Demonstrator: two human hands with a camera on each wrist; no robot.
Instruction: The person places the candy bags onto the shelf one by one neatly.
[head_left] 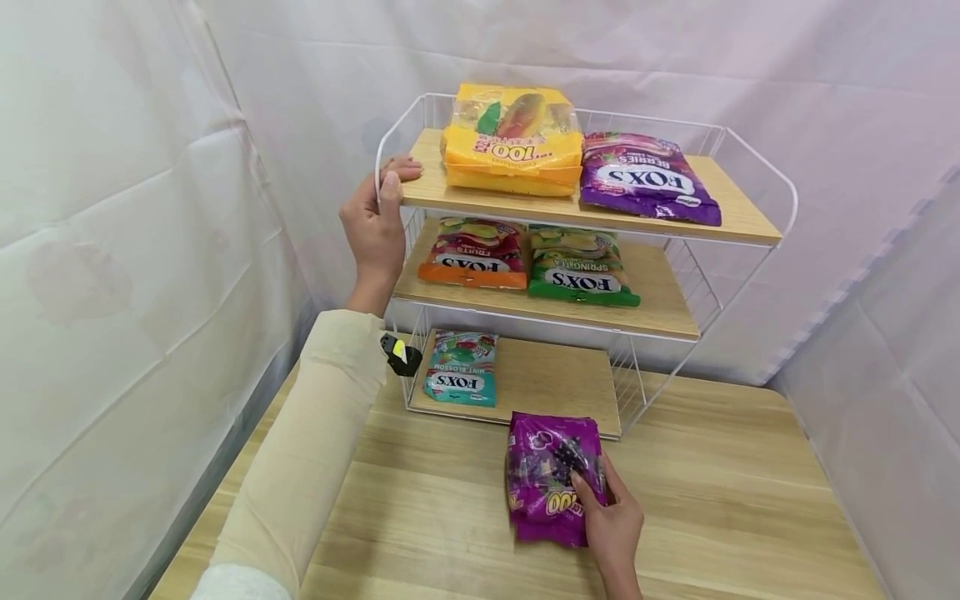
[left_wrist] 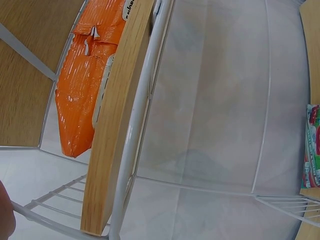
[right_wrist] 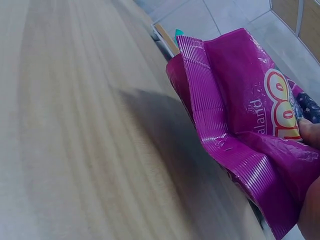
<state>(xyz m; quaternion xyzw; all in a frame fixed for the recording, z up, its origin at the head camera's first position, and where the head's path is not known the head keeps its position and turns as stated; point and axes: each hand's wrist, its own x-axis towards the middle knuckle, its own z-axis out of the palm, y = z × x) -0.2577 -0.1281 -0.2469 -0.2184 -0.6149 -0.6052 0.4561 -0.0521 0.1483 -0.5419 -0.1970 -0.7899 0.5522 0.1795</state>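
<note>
My left hand (head_left: 377, 235) grips the left end of the top shelf of a white wire rack (head_left: 742, 218), thumb at the wire frame and fingers over the wooden board. In the left wrist view only a bit of a finger (left_wrist: 6, 215) shows, by the side wire. Low in front of the rack, my right hand (head_left: 617, 523) holds a purple candy bag (head_left: 551, 467) with grape pictures, thumb on its front. The right wrist view has this bag's crimped end (right_wrist: 220, 130) over the wooden table, where it casts a shadow.
The top shelf carries a yellow candy bag (head_left: 517, 154) and a purple Fox's bag (head_left: 648, 179). Red-orange (head_left: 476, 250) and green (head_left: 581, 265) Fox's bags lie on the middle shelf, a teal one (head_left: 462, 368) at the bottom left. Bare board (head_left: 555, 375) shows beside it. White sheets surround the table.
</note>
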